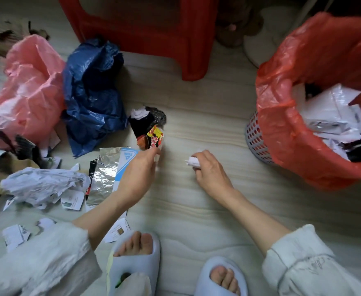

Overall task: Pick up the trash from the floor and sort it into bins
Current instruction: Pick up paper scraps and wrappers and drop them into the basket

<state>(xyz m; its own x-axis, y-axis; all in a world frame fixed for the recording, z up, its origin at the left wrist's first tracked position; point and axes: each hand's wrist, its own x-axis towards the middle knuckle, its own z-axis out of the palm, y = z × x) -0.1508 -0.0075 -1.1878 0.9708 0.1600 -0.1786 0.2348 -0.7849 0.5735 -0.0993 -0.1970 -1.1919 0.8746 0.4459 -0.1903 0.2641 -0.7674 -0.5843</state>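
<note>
My right hand (209, 169) grips a small crumpled scrap of white paper (193, 161) just above the floor at the centre. My left hand (136, 174) reaches toward a black, red and yellow snack wrapper (150, 135); its fingertips sit at the wrapper's lower edge, and I cannot tell if they pinch it. A perforated basket (254, 137) lined with a red bag (299, 133) stands at the right, holding white papers and wrappers. Torn paper (45, 184), a silver foil wrapper (103, 174) and a blue-and-white packet (125, 159) lie on the floor at the left.
A pink plastic bag (30, 86) and a crumpled blue plastic bag (92, 92) lie at the back left. A red plastic stool (154, 33) stands at the back centre. My feet in pale slippers (136, 253) are at the bottom. Paper scraps (15, 236) litter the lower left.
</note>
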